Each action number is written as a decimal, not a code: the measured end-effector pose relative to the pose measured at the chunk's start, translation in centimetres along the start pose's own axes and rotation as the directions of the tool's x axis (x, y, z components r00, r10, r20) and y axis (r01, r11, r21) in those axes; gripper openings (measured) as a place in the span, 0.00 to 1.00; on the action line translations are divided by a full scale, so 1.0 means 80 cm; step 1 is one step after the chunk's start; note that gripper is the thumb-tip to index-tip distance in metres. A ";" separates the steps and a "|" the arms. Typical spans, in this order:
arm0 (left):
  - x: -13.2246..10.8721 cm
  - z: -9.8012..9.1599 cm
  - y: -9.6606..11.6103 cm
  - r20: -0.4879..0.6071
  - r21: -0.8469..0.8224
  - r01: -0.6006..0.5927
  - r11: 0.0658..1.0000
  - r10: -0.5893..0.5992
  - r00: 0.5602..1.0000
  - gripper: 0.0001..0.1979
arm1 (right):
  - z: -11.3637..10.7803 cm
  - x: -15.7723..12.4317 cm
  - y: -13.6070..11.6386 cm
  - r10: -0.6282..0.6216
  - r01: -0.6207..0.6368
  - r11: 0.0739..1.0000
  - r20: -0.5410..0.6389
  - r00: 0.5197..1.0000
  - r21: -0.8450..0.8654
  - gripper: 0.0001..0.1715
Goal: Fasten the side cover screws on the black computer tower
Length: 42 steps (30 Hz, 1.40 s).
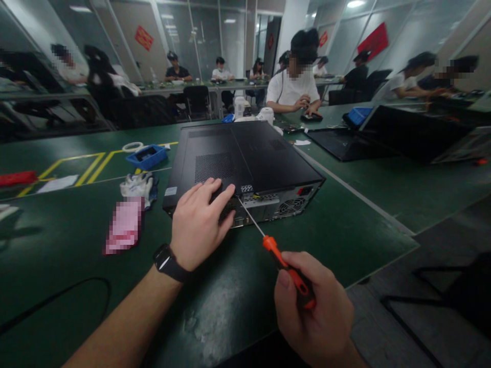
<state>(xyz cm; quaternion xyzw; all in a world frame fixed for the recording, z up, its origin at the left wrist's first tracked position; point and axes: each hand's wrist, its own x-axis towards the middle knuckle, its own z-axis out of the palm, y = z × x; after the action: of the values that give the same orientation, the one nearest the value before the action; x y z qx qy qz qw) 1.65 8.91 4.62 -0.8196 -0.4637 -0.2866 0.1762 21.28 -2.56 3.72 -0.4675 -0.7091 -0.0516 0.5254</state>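
Note:
A black desktop computer case (268,153) lies flat on the green table, its back panel with a fan grille (291,205) turned towards me. My left hand (201,220) rests on the case's near left edge, fingers stretched over the top cover and thumb down by the back panel. In my right hand (314,301) is a screwdriver (274,250) with an orange and black handle, held with the fingers wrapped round it. Its thin shaft points up and left, the tip at the upper edge of the back panel, beside my left thumb. Whether a screw sits under the tip cannot be seen.
Left of the case lie a blue tray (146,157), work gloves (137,186), a pink packet (125,225) and a roll of tape (132,147). A black cable (88,281) crosses the near left. Behind, a co-worker (293,87) handles a small part; another opened case (414,133) stands right.

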 end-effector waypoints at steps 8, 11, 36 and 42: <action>0.000 0.000 0.000 -0.004 0.006 0.000 1.000 0.000 1.000 0.22 | -0.001 0.002 0.000 -0.022 0.022 0.999 -0.006 1.000 0.030 0.17; 0.000 -0.001 0.001 -0.005 0.009 -0.004 1.000 0.005 1.000 0.22 | -0.001 0.002 -0.002 0.000 0.000 1.000 -0.017 1.000 0.003 0.15; 0.001 -0.003 0.001 0.002 0.005 -0.003 1.000 0.003 1.000 0.22 | -0.002 0.000 -0.002 0.015 -0.015 0.999 -0.013 1.000 0.030 0.17; 0.001 -0.003 0.002 -0.007 -0.001 -0.006 1.000 0.006 1.000 0.22 | -0.003 0.001 0.001 0.008 -0.010 0.998 -0.033 0.999 -0.058 0.11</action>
<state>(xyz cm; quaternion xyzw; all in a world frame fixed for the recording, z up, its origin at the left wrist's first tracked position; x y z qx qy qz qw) 1.71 8.74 4.87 -0.8200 -0.4605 -0.2893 0.1786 21.49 -2.58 3.86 -0.4848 -0.6964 -0.0776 0.5235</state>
